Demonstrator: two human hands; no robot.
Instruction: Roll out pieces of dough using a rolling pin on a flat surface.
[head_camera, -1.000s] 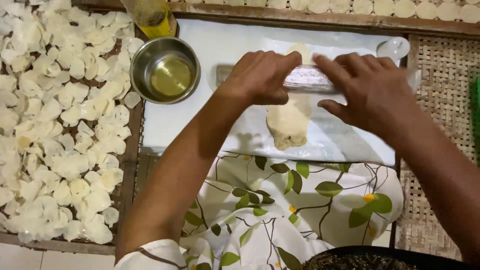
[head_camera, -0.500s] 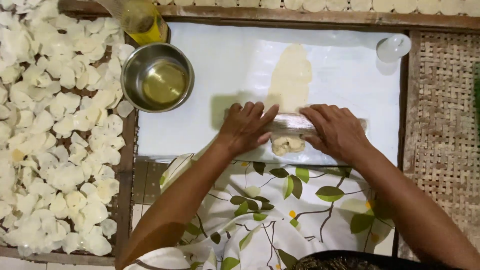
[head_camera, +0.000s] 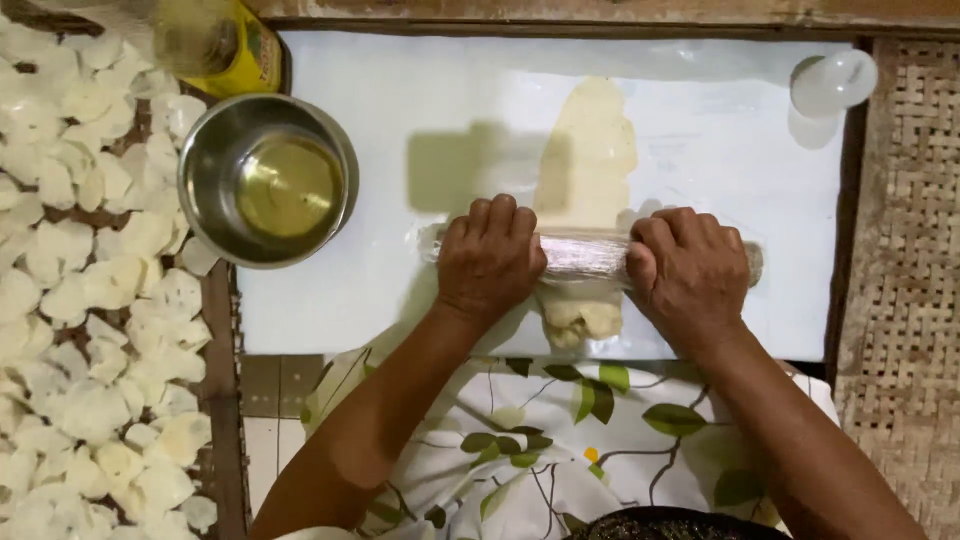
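Dough (head_camera: 590, 150) lies stretched in a pale strip across the middle of the white board (head_camera: 400, 90), thin and smooth toward the far edge and ending in a thicker, lumpy knob at the near edge, just in front of the person's leaf-printed cloth (head_camera: 520, 440). Across it sits the rolling pin (head_camera: 585, 255), which looks wrapped in a clear, glossy film (likely to keep it from sticking). The left hand (head_camera: 488, 258) is laid over the pin's left part, fingers curled together on top, and the right hand (head_camera: 688, 272) covers its right part in the same way; both press down on the pin rather than clamp round it, though the undersides of the fingers are hidden. The dough appears soft and pliable, light, and probably a little tacky or oily, so the thin sheet would tear or stretch if lifted by one corner; it is better supported broadly from beneath or peeled from an edge with flat fingers. The pin looks stiff and slick, best held near its two ends, clear of the dough. To the left, touching the board's edge, stands a steel bowl (head_camera: 265, 180) holding yellowish liquid, with a yellow bottle (head_camera: 235, 50) just behind it. Pale thin discs (head_camera: 90, 300) lie spread on the surface to the left, and a small clear cup (head_camera: 832, 82) rests at the board's far right corner, beside a woven mat (head_camera: 915, 250).
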